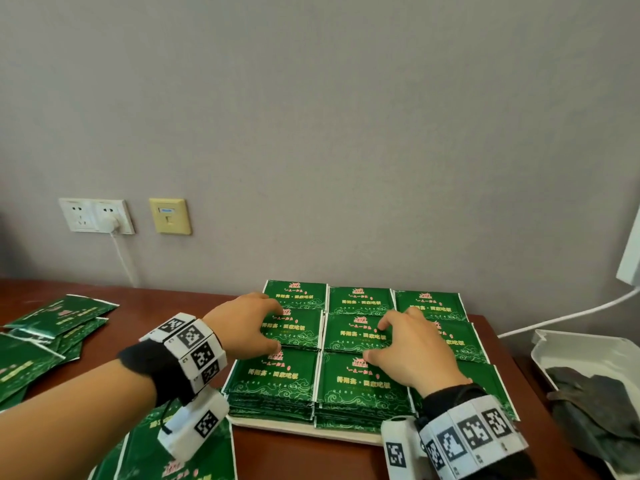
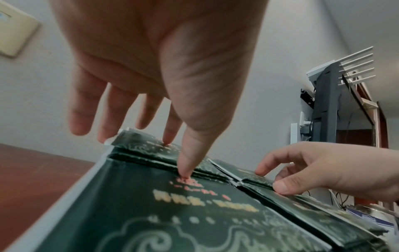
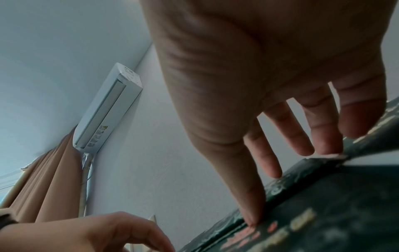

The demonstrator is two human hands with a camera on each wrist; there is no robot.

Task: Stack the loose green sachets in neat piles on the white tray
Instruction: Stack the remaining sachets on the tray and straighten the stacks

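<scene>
- Brown desk (image 1: 311,455), grey wall: sachet piles (image 1: 360,301) filling white tray (image 1: 304,427).
- Left hand (image 1: 242,323), right hand (image 1: 412,348): fingers spread, pressing middle piles, gripping nothing.
- Best squared gently, edges flush.

Both arms reach forward, side by side, with the palms facing down. The left hand (image 1: 247,325) has its fingers spread and bent a little. Its thumb (image 2: 185,168) points straight down, and the tip presses on what is under it. The tip of its first finger (image 2: 169,139) touches down too, a bit past the thumb. The other left fingers hang loose. The right hand (image 1: 412,344) sits just beside the left hand, with a small gap between them. Its fingers are spread and mostly straight. Its thumb (image 3: 250,211) presses down at the tip. Its fingertips (image 3: 330,146) touch down farther ahead. Each wrist wears a black band with black-and-white square patterns.
</scene>
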